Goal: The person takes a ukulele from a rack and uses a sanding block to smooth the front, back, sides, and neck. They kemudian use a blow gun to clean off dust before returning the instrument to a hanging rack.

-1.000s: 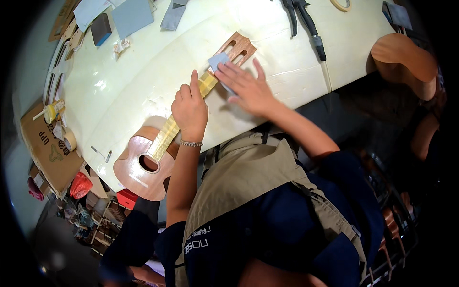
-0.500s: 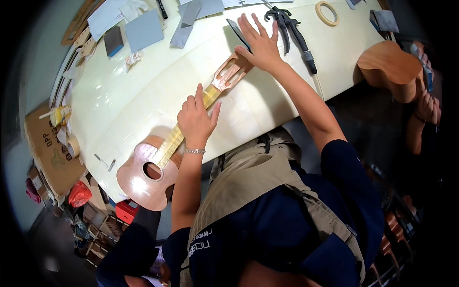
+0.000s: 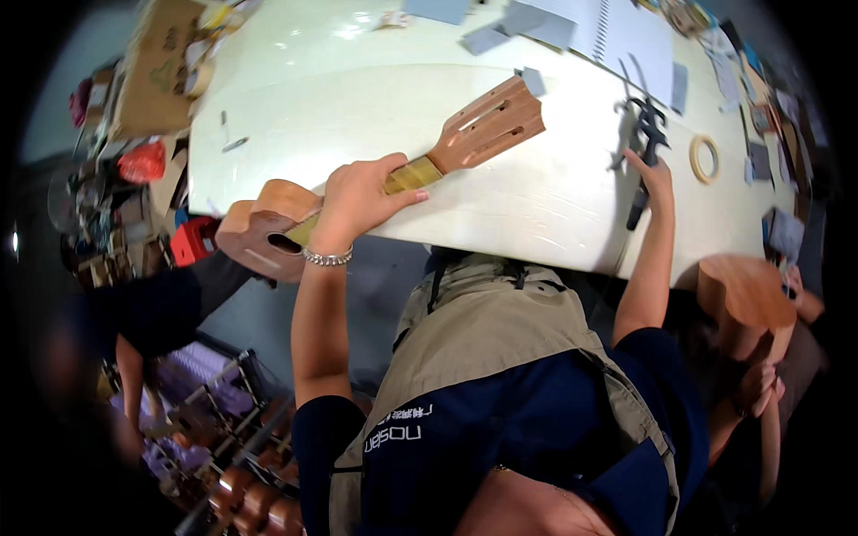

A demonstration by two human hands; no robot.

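Two hands, split jobs: your left hand (image 3: 357, 201) stays clamped on the small unfinished wooden ukulele (image 3: 393, 174), lying across the white bench (image 3: 536, 201). Your right hand (image 3: 657, 174) has left the headstock, fingers now closing on black pliers (image 3: 645, 143).
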